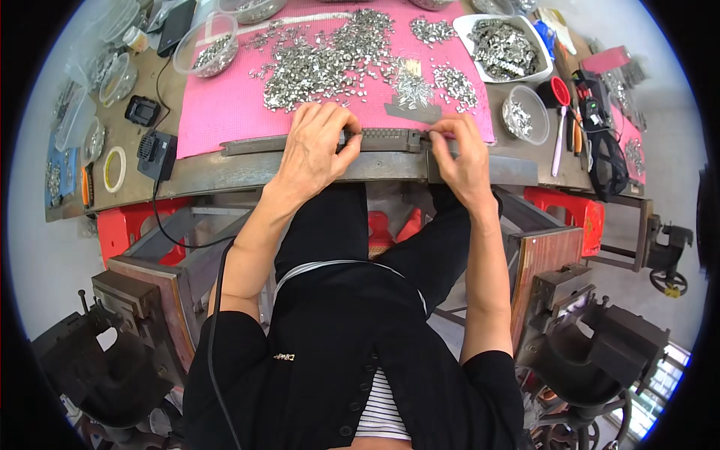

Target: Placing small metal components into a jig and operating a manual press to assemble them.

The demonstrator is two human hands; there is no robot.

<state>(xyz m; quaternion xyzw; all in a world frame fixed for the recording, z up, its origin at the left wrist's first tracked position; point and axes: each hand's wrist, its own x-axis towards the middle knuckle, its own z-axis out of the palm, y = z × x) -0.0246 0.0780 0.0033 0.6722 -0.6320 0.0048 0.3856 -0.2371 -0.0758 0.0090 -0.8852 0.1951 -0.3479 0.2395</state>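
Note:
A long, narrow metal fixture (pixel 255 145) lies along the front edge of the workbench, with a row of small metal pieces (pixel 384 136) set in it. My left hand (pixel 316 146) is bent over its middle, thumb and fingers closed around a small dark part that I cannot make out. At the fixture's right end, near a small block (pixel 413 140), my right hand (pixel 461 154) pinches thumb and fingertips together; whatever is between them is too small to name. Just beyond the fixture, loose small metal pieces (pixel 322 67) are heaped on a pink mat (pixel 214 120).
A white tub (pixel 466 37) and a clear bowl (pixel 526 114) of metal parts stand at right, near a red-headed tool (pixel 556 91). At left are another clear bowl (pixel 180 54), a tape roll (pixel 115 169) and a black charger (pixel 157 155) with its cable. Vises (pixel 600 349) flank me.

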